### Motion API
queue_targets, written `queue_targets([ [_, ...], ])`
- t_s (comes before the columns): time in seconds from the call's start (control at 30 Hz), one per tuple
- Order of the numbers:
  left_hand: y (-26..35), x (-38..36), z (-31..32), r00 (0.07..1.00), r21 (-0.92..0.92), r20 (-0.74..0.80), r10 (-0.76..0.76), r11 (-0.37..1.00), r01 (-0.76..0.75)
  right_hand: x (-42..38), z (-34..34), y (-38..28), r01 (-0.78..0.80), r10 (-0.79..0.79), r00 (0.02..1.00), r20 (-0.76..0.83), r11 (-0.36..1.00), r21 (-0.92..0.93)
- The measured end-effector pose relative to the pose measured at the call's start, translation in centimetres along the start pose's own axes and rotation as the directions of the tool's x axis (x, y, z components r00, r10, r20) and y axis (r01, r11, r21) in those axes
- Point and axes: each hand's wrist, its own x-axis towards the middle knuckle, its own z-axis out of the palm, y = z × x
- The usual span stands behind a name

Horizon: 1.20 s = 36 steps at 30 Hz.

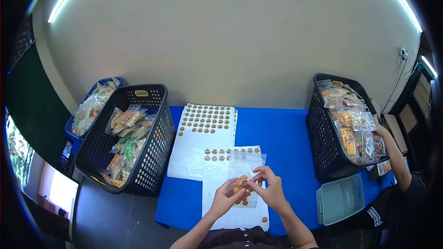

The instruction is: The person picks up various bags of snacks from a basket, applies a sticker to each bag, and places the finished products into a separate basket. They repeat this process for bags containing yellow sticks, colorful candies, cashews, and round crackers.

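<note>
A clear zip bag (248,160) of round orange-brown snacks (245,203) lies over the front sticker sheet (214,214). My left hand (224,198) is closed on the bag's left side, thumb across its front. On the bag's face is a round brown sticker (243,184). My right hand (271,191) comes in from the right with fingers curled and thumb tip at the sticker's edge, closed on it. Rows of matching stickers show at the top of this sheet, and a single one is at its lower right corner.
More sticker sheets (189,152) lie behind on the blue table (272,133). Black baskets of snack packs stand left (159,152) and right (318,143), with a blue basket (74,131) farther left. A grey-green tray (341,200) sits front right. Another person's arm (394,150) reaches to the right basket.
</note>
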Motion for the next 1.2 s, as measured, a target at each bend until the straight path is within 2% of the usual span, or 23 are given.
queue_targets([
  [0.2,0.5,-0.3,0.0,0.999,0.037,0.006,-0.033,0.999,0.033,-0.4,0.2,-0.1,0.090,-0.122,0.985,-0.121,0.966,-0.243],
  [0.33,-0.7,0.0,-0.7,1.000,0.004,0.010,-0.024,1.000,0.024,-0.3,-0.3,1.3,-0.009,0.007,0.972,-0.237,1.000,-0.010],
  [0.43,-1.1,0.0,-0.7,1.000,0.027,0.013,-0.007,1.000,0.007,-0.7,0.8,0.8,-0.023,0.071,0.962,-0.264,0.983,0.181],
  [0.47,-1.1,0.2,-0.6,1.000,0.043,0.015,0.003,0.999,-0.003,-0.8,1.6,0.8,-0.023,0.071,0.957,-0.282,0.985,0.169],
  [0.57,-0.6,-0.1,0.0,0.998,-0.007,0.053,-0.027,1.000,0.027,-0.9,1.9,1.6,-0.242,0.282,0.956,-0.083,0.915,0.323],
  [0.6,-0.2,-0.1,0.0,0.995,0.010,0.089,-0.050,0.999,0.050,-0.9,2.4,2.6,-0.216,0.297,0.949,-0.104,0.855,0.471],
  [0.7,0.0,-0.3,0.6,0.999,-0.029,0.035,-0.019,0.999,0.020,-1.0,3.0,2.6,-0.124,0.261,0.947,-0.186,0.835,0.537],
  [0.8,-0.7,-0.2,0.5,0.997,-0.047,-0.003,0.078,0.996,-0.079,-0.7,2.9,2.3,-0.085,0.295,0.937,-0.187,0.712,0.697],
  [0.9,-0.4,0.0,0.3,0.995,-0.083,-0.004,0.098,0.992,-0.098,-1.2,3.0,3.3,-0.119,0.182,0.980,-0.078,0.856,0.502],
  [1.0,-0.9,0.7,-0.1,0.992,-0.021,-0.118,0.038,0.999,-0.041,-1.8,2.9,2.8,-0.302,0.298,0.950,0.099,0.781,0.546],
  [1.1,-1.7,1.3,0.0,0.973,0.076,-0.216,0.085,0.995,-0.070,-2.0,2.9,2.9,-0.259,0.252,0.964,0.084,0.821,0.509],
  [1.2,-2.2,1.8,-0.1,0.978,0.023,-0.201,0.052,0.999,-0.048,-2.1,2.3,2.7,-0.262,0.241,0.964,0.108,0.818,0.513],
])
